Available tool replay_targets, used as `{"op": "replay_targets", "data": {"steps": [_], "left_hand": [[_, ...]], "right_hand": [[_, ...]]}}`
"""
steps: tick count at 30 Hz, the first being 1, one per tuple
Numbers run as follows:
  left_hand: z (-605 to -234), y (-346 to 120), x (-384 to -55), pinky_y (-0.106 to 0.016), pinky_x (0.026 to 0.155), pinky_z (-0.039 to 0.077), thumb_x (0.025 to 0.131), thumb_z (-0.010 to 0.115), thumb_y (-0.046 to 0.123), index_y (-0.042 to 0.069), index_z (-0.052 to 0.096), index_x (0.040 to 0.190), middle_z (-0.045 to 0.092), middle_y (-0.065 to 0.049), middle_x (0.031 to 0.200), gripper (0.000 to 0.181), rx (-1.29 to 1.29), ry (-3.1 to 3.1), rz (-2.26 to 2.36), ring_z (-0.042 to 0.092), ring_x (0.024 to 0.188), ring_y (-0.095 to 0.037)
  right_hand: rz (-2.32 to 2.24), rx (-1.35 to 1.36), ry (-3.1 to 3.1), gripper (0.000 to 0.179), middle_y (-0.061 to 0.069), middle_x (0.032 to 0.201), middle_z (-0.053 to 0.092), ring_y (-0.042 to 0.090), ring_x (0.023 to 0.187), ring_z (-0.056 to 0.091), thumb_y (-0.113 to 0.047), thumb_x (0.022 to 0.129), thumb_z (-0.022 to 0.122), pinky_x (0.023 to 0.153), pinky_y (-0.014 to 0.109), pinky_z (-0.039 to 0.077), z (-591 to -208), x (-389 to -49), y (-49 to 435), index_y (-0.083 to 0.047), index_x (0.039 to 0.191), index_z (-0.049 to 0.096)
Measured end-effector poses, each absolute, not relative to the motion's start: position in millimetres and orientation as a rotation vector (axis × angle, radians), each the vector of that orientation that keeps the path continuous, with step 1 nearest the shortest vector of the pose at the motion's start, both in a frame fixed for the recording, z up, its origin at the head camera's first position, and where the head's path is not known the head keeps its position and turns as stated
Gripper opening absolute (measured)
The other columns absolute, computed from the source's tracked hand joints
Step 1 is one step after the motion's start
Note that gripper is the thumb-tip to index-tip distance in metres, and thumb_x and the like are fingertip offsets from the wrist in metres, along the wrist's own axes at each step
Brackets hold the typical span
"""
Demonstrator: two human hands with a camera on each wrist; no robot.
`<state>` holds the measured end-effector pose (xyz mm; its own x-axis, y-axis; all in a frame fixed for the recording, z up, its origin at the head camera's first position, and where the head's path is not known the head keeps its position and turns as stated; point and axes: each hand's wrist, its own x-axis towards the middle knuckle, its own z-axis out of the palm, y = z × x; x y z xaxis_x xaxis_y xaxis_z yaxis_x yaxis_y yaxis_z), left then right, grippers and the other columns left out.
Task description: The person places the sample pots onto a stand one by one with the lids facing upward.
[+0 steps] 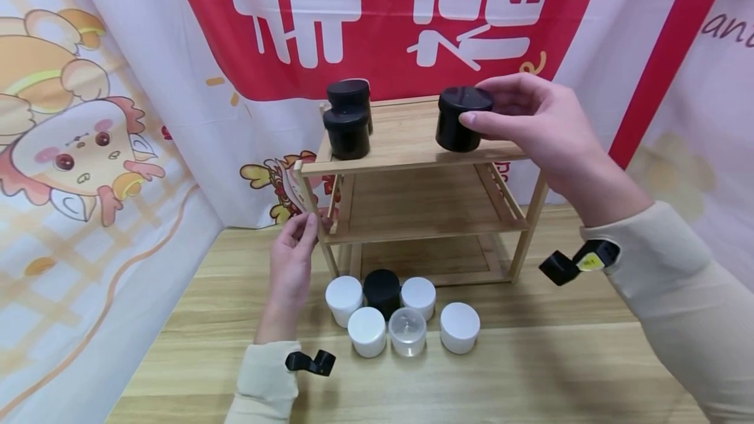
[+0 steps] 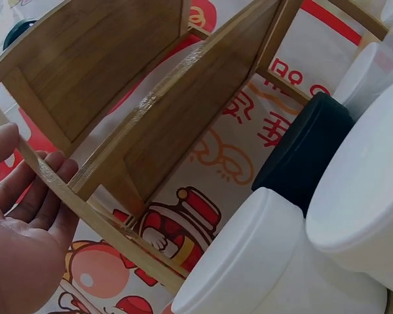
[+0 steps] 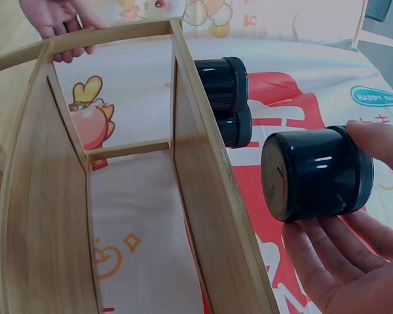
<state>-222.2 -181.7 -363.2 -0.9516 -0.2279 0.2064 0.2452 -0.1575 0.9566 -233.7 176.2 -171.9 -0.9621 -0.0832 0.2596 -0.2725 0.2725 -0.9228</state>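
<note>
My right hand pinches a black lidded jar between thumb and fingers over the right part of the top board of a wooden shelf rack. In the right wrist view a gap shows between the base of this jar and the board. My left hand grips the rack's front left post, thumb on one side and fingers on the other. Two more black jars, a front one and a back one, stand at the left end of the top board.
Before the rack on the wooden table stand several white jars, a black jar and a clear one. The rack's middle board and bottom board lie below. A printed cloth hangs behind.
</note>
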Motion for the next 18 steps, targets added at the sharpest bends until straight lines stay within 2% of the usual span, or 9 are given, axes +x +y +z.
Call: {"op": "replay_targets", "data": {"steps": [3,8,12,18], "left_hand": [[-363.7,-178.3,-220.7,-0.023,0.112,0.053,0.111,0.061,0.03,0.007,0.065,0.133,0.072,0.001,0.124,0.032,0.014,-1.825,-2.124,0.067,0.118,-0.012],[-363.5,-175.5,-218.9,-0.022,0.106,0.053,0.112,0.06,0.032,0.0,0.061,0.138,0.07,0.004,0.119,0.042,0.044,-1.852,-2.068,0.062,0.117,-0.013],[-363.4,-175.8,-219.1,-0.022,0.105,0.053,0.112,0.06,0.03,-0.001,0.06,0.138,0.069,0.0,0.122,0.04,0.035,-1.849,-2.056,0.062,0.116,-0.013],[-362.0,-174.6,-217.1,-0.02,0.105,0.053,0.113,0.058,0.03,0.003,0.061,0.136,0.068,0.002,0.122,0.036,0.051,-1.9,-2.0,0.062,0.118,-0.014]], "right_hand": [[1.792,0.324,-2.363,0.061,0.001,0.141,0.068,0.02,0.126,0.065,-0.041,0.092,0.086,0.102,0.03,0.054,-170.2,-236.8,171.2,-0.025,0.146,0.064],[1.759,0.289,-2.368,0.064,0.003,0.143,0.066,0.021,0.127,0.065,-0.043,0.092,0.086,0.101,0.027,0.058,-166.4,-242.1,163.4,-0.025,0.148,0.062],[1.731,0.258,-2.383,0.066,0.004,0.147,0.064,0.022,0.129,0.062,-0.045,0.091,0.086,0.107,0.031,0.057,-160.9,-247.5,157.3,-0.026,0.149,0.061],[1.67,0.204,-2.436,0.065,0.005,0.149,0.063,0.023,0.132,0.06,-0.046,0.092,0.085,0.116,0.041,0.055,-151.2,-257.3,147.6,-0.027,0.15,0.06]]}}
